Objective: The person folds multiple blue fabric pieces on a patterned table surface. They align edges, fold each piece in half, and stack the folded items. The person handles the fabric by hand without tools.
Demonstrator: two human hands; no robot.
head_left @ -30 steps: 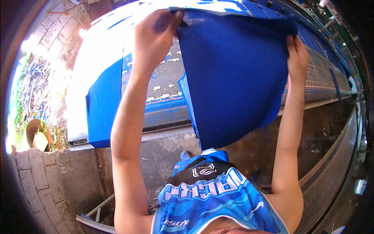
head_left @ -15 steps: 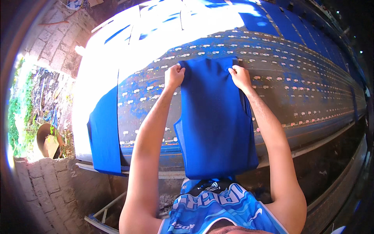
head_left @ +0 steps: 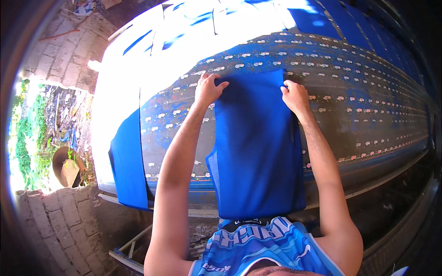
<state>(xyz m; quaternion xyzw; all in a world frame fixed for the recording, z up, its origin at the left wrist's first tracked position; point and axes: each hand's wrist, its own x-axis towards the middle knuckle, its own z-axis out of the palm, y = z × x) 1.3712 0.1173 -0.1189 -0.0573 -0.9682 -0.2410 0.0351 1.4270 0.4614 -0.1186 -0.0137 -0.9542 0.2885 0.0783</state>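
You have one view, from your head, looking steeply down and forward over your own chest and forearms. It sits close above the table (head_left: 368,115), whose straight edges bend toward the fisheye rim.

The blue cloth (head_left: 258,147) hides the table's (head_left: 368,119) near edge; glare whitens its far-left part.

The person wears a sleeveless blue jersey (head_left: 262,246) patterned in light and dark blue with white lettering, arms bare.
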